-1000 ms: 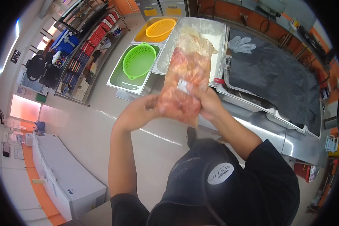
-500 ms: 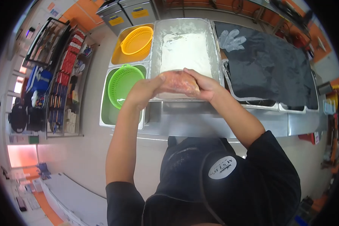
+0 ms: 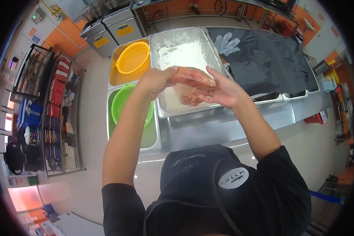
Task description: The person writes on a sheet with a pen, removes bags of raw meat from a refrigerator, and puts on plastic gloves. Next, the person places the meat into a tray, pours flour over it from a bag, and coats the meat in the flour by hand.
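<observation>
A clear plastic bag of raw meat (image 3: pixel 192 77), pinkish red, is held tilted over a deep metal pan (image 3: pixel 160 109) of white flour (image 3: pixel 185 55). My left hand (image 3: pixel 157 81) is closed on the bag's left end, thumb on top. At the right end, my right hand (image 3: pixel 226 91) cups the bag between its raised thumb and its fingers, which are partly spread below. Raw meat pieces (image 3: pixel 191 100) lie just under the bag, in the near part of the pan.
Left of the flour, a yellow basket (image 3: pixel 124 69) and a green basket (image 3: pixel 117 108) sit in metal pans. To the right, a black sheet (image 3: pixel 263 59) covers the counter, with a clear plastic glove (image 3: pixel 227 44) on it. Stocked shelves (image 3: pixel 53 129) stand at far left.
The meat pieces in the pan now show clearly below the bag. My right hand's fingers have spread and shifted under the bag's end. The camera view has turned slightly.
</observation>
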